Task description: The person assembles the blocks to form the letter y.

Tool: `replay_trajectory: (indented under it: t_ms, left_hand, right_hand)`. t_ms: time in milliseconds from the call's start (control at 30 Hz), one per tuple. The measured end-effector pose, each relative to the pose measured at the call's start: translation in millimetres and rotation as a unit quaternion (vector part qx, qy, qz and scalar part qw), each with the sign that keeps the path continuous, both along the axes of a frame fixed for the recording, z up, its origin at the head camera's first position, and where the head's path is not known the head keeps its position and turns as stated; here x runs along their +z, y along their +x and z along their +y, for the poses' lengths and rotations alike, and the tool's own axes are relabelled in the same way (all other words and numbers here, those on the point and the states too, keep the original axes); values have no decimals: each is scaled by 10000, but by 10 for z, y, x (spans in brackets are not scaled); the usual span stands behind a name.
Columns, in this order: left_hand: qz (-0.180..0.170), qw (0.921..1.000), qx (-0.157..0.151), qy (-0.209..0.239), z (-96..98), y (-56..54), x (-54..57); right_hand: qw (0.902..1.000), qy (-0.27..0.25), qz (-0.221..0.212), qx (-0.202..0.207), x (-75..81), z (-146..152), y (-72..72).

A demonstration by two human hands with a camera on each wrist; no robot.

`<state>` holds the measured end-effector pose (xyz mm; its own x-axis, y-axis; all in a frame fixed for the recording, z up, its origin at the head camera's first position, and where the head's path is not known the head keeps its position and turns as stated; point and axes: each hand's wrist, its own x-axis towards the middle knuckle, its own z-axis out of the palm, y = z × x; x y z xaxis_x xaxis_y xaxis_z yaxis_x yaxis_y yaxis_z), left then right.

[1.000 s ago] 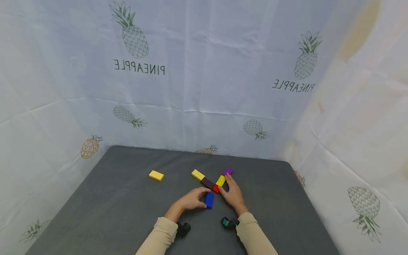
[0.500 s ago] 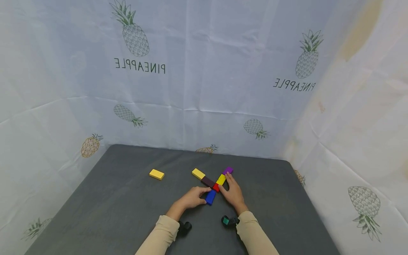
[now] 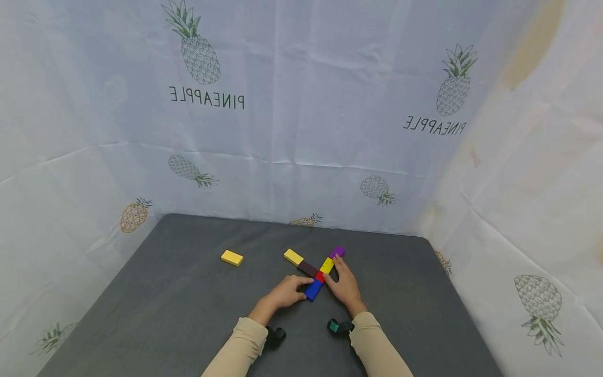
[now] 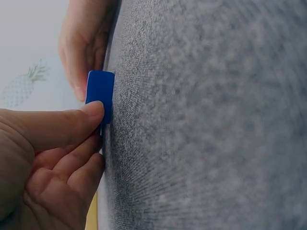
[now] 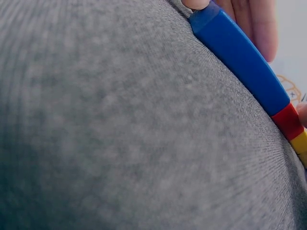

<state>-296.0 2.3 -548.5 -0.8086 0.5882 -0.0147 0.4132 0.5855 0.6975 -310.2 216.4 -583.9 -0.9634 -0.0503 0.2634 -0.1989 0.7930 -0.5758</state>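
Observation:
In the head view, my left hand (image 3: 285,293) holds a blue block (image 3: 313,290) by thumb and fingers. The left wrist view shows that thumb (image 4: 93,111) against the near end of the block. The blue block's far end meets a red block (image 3: 320,276), as the right wrist view also shows. Beyond the red lie a yellow block (image 3: 327,265) and a purple block (image 3: 336,252) in one slanting row. My right hand (image 3: 346,288) lies along the row's right side, thumb at the red block, extended fingers by the yellow and purple ones.
A dark brown block (image 3: 308,269) and a pale yellow block (image 3: 293,256) form a second arm, slanting up left from the red block. Apart from these, another yellow block (image 3: 232,257) lies farther left on the grey table (image 3: 179,314). A pineapple-print curtain (image 3: 301,120) encloses the back and sides.
The blue block has moved forward and slightly right with my left hand, turning from nearly straight to slanted, and now touches the red block. My right hand has stayed in place.

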Motion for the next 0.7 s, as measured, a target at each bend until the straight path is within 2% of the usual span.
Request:
replay_trajectory:
  t_ms: [100, 233, 367, 533, 700]
  left_hand:
    - [7, 10000, -1, 44, -2, -3, -6]
    - [-112, 9998, 15, 180, -40, 0, -42]
    - [-537, 9956, -29, 772, -110, 3, -81]
    - [-817, 9870, -118, 1381, -195, -19, -97]
    - [-954, 9825, -77, 1598, -264, -18, -108]
  right_hand:
    - [9994, -229, 254, 33, -10, 6, 24]
    - [9949, -493, 868, 136, -38, 6, 70]
    - [9912, -363, 1267, 152, -48, -11, 123]
    - [9968, 138, 781, 120, -16, -62, 190]
    - [9972, 651, 322, 187, 3, -103, 243]
